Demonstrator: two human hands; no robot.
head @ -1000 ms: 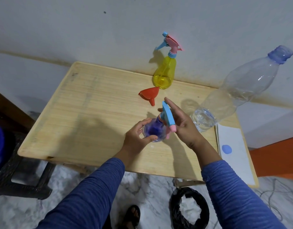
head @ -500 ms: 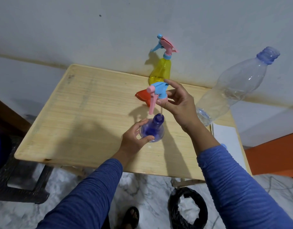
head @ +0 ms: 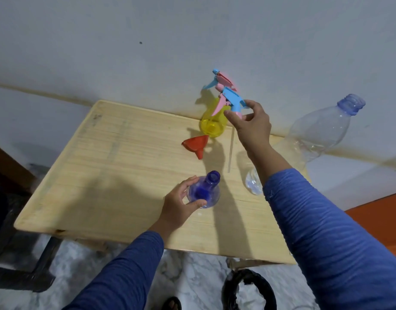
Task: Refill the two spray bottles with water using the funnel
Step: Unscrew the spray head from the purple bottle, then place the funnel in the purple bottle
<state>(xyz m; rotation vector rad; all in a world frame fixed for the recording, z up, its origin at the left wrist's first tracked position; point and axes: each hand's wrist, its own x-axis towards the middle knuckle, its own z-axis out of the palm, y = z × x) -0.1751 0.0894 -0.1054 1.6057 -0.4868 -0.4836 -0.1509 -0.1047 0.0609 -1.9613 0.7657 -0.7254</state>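
Note:
My left hand [head: 178,203] grips the blue spray bottle [head: 204,192], which stands open-necked near the table's front. My right hand [head: 250,123] holds its blue and pink spray head [head: 231,102] lifted high over the table, the thin dip tube [head: 230,151] hanging down free of the bottle. The red funnel [head: 197,145] lies on its side behind the blue bottle. A yellow spray bottle [head: 212,125] with its own spray head stands by the wall. A large clear water bottle [head: 317,135] with an open blue neck stands at the right, partly behind my right arm.
The wooden table [head: 116,175] stands against a white wall. A black ring-shaped object [head: 248,289] and a sandalled foot are on the marble floor below the front edge. An orange surface [head: 380,222] is at the right, a dark stand at the left.
My right hand has lifted the spray head out of the blue bottle and carried it up and to the right, toward the yellow bottle. The dip tube has cleared the neck. My left hand stays on the blue bottle.

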